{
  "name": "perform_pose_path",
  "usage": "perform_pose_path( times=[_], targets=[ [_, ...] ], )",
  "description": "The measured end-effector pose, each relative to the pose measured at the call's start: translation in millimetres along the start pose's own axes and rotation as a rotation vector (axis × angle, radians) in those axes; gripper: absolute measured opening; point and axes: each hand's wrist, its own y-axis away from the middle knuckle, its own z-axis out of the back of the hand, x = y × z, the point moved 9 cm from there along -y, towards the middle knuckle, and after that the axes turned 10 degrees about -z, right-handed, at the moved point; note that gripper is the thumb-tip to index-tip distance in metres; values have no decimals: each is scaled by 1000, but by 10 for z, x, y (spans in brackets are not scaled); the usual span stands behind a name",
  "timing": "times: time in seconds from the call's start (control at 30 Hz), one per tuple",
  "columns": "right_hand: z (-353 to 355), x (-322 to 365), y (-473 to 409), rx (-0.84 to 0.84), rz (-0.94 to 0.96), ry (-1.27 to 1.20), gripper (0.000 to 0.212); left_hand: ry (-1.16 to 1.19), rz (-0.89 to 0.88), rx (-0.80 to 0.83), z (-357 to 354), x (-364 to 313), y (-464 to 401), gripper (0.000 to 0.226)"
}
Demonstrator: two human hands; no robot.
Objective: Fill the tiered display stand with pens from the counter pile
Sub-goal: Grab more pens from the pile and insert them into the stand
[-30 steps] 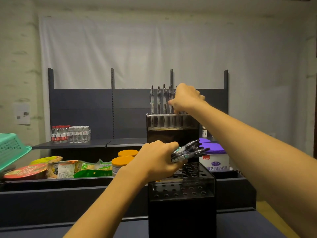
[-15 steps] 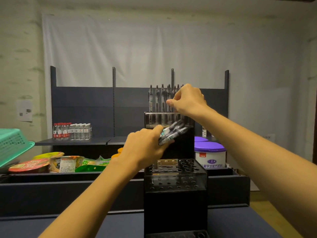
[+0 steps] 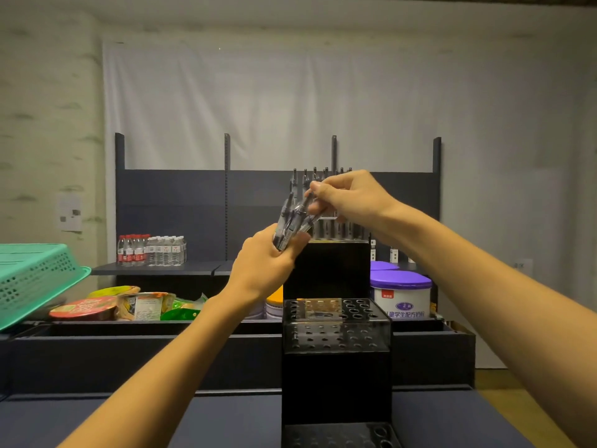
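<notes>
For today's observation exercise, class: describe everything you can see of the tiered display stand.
The tiered display stand is black, apparently glossy plastic, stepped in three levels rising away from the viewer. Each tier's top is a plate drilled with round holes. The top tier holds a row of upright pens; the middle tier and bottom tier show only unfilled holes. It stands upright on the dark counter. Neither hand visibly touches it.
</notes>
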Motion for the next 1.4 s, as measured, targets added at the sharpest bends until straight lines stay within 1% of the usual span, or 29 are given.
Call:
perform_pose_path(
  times=[0.03, 0.1, 0.17, 0.23, 0.3, 0.37, 0.47, 0.53, 0.67, 0.77, 0.87, 0.93, 1.1, 1.3, 1.4],
  targets=[
    [20, 2, 13, -14, 0, -19, 21, 43, 17, -11, 7, -4, 7, 30],
    [45, -18, 38, -26, -12, -24, 25, 128, 43, -45, 21, -26, 22, 33],
    [-18, -78, 64, 36, -62, -25, 26, 176, 45, -68, 38, -71, 13, 37],
    [-134, -138, 94, 113, -103, -27, 18, 207, 38, -73, 36, -116, -6, 40],
    [-200, -173, 106, 134, -125, -79, 16, 227, 34, -82, 34, -146, -18, 41],
    [-207, -196, 107, 118, -139, -136, 18, 247, 39, -90, 30, -170, -8, 41],
    [-201, -199, 118, 62, -129, -127, 18, 300, 77, -100, 18, -169, 21, 40],
    [-164, -190, 98, -5, -115, -147, 16, 306, 92, -108, 27, -168, 28, 36],
    [170, -211, -13, -257, -136, -279, 18, 195, 94, -128, 97, -84, 67, 31],
    [382, -206, -112, -384, -104, -216, 16, 178, 100, -143, 152, 54, 112, 31],
    [532, -181, -186, -514, -48, -144, 9, 193, 120, -140, 145, 158, 134, 30],
    [569, -142, -220, -561, -26, -120, 8, 188, 122, -153, 140, 188, 136, 30],
    [489, -36, -338, -568, 22, -16, 12, 142, 74, -187, 141, 192, 116, 37],
    [316, 17, -540, -497, 46, 137, 17, 59, -39, -163, 96, 189, 79, 37],
    [230, 33, -648, -463, 28, 222, 21, 62, -58, -175, 103, 183, 63, 37]
  ],
)
